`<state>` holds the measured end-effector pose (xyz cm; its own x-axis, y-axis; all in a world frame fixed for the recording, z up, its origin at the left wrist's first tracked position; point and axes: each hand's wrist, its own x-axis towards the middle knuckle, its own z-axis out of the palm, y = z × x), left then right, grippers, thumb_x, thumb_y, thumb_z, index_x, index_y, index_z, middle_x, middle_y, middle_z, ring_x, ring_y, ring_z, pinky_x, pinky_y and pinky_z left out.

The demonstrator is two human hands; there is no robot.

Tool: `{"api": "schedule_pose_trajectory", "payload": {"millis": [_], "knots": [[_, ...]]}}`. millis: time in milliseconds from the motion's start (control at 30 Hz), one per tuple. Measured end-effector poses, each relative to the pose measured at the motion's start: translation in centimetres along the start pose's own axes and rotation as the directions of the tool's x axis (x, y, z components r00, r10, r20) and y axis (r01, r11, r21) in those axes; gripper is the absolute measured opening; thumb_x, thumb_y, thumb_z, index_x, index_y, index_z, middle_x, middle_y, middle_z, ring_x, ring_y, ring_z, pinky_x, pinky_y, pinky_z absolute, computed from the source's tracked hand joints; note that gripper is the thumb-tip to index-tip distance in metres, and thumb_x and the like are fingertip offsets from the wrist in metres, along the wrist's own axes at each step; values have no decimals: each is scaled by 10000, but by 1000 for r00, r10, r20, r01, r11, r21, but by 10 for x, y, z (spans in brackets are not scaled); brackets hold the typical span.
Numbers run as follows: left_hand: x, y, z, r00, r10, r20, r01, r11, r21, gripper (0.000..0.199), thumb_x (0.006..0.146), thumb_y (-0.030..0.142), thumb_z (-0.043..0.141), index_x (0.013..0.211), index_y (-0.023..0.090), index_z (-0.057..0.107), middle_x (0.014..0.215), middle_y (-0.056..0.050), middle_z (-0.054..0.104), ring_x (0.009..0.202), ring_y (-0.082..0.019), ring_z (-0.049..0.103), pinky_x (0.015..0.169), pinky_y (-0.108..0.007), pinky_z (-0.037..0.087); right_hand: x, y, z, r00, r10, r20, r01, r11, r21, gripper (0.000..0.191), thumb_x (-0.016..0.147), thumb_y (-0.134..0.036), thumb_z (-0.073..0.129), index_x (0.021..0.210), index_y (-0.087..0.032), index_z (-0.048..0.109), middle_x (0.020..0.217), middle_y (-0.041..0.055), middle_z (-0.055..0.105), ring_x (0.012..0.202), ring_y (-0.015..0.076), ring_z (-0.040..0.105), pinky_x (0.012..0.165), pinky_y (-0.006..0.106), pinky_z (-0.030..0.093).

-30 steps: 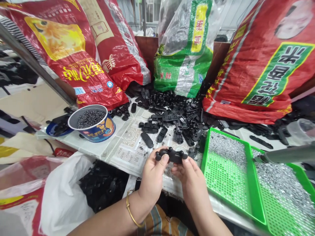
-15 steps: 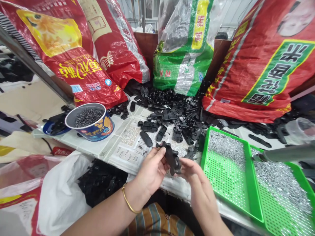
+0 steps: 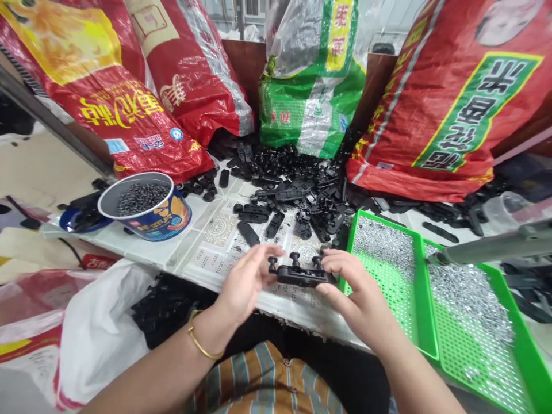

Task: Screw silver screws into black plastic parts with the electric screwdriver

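Observation:
A black plastic part [image 3: 301, 276] with several round knobs standing up from it is held level above the front of the table [image 3: 207, 270]. My right hand [image 3: 356, 290] grips its right end between thumb and fingers. At the other end, my left hand [image 3: 248, 282] is open, its fingers stretched out and apart close beside the part; whether a fingertip touches it I cannot tell. Just beyond the hands lie loose flat black pieces [image 3: 254, 214], and behind them spreads a heap of mixed black parts [image 3: 297, 184].
Two green perforated trays [image 3: 431, 310] of small silvery pieces stand at the right, under a grey metal bar [image 3: 487, 244]. A blue tub [image 3: 166, 218] of small dark pieces is on the left. Large red sacks [image 3: 159, 132] and a green sack [image 3: 313, 109] line the back.
The black part has been turned from upright to lengthwise, knobs now upward. My left hand has let go and spread its fingers; my right hand has moved onto the right end. The view has shifted slightly.

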<state>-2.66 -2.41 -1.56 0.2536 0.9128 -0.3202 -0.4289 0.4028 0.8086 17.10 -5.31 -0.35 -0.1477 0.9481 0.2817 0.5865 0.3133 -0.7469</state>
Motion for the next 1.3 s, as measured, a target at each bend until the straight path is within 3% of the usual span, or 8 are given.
{"api": "schedule_pose_trajectory", "payload": {"millis": [67,167,300,467,700,900,1033,1300], "knots": [[1,9,-8,981,169,92,-188,945,269,280,792,359,563,1004,186,620,1023,-87,631,919,-192,573,806,-304,447,0,0,-3,998,-53,-18,50,992,-119,140,748,-321,624,840,-241,556,900,52,651,1063,262,521,911,454,383],[-1,16,-12,909,271,316,-411,704,580,199,718,257,649,911,210,649,930,-59,631,907,-201,554,836,-307,412,-1,0,-3,997,-83,-8,80,981,-177,134,753,-321,622,843,-247,557,887,44,662,1055,264,524,933,481,351],[-5,14,-7,860,332,388,-510,526,681,44,759,237,596,768,195,603,801,-29,582,774,-168,540,729,-275,413,-3,1,2,997,-67,-36,62,989,-132,139,746,-316,633,854,-252,573,887,37,667,1052,260,530,949,484,340],[-8,10,-4,868,320,380,-496,528,689,78,792,257,566,762,185,570,747,-16,547,709,-144,520,678,-258,403,-7,5,3,998,-17,-64,15,999,-36,86,761,-301,619,821,-253,581,872,29,666,1040,246,537,926,464,371],[-8,12,-3,765,362,533,-644,396,655,65,793,236,558,766,178,566,721,-27,520,697,-147,490,660,-264,392,-12,11,3,999,-8,-36,9,1000,26,95,764,-272,607,851,-254,575,930,42,639,1081,250,507,927,451,380],[-8,4,-2,818,382,430,-574,504,645,119,806,251,548,718,173,529,700,-2,480,662,-122,468,633,-247,377,-11,8,5,1000,25,10,-26,997,79,70,805,-267,551,868,-237,543,981,56,600,1038,218,525,890,390,416],[-7,-5,-7,830,377,411,-558,557,616,84,808,240,544,761,173,526,740,-2,481,689,-121,470,641,-246,374,-12,2,3,999,-53,-7,53,999,8,101,794,-249,575,882,-227,530,917,47,602,977,207,534,867,388,417],[-10,-3,-7,815,339,469,-579,508,638,32,804,197,533,829,178,529,779,-8,485,727,-130,471,681,-253,377,-15,5,1,991,-130,-42,128,991,-35,141,773,-238,608,885,-229,522,903,30,620,1033,216,502,935,429,355]]}}
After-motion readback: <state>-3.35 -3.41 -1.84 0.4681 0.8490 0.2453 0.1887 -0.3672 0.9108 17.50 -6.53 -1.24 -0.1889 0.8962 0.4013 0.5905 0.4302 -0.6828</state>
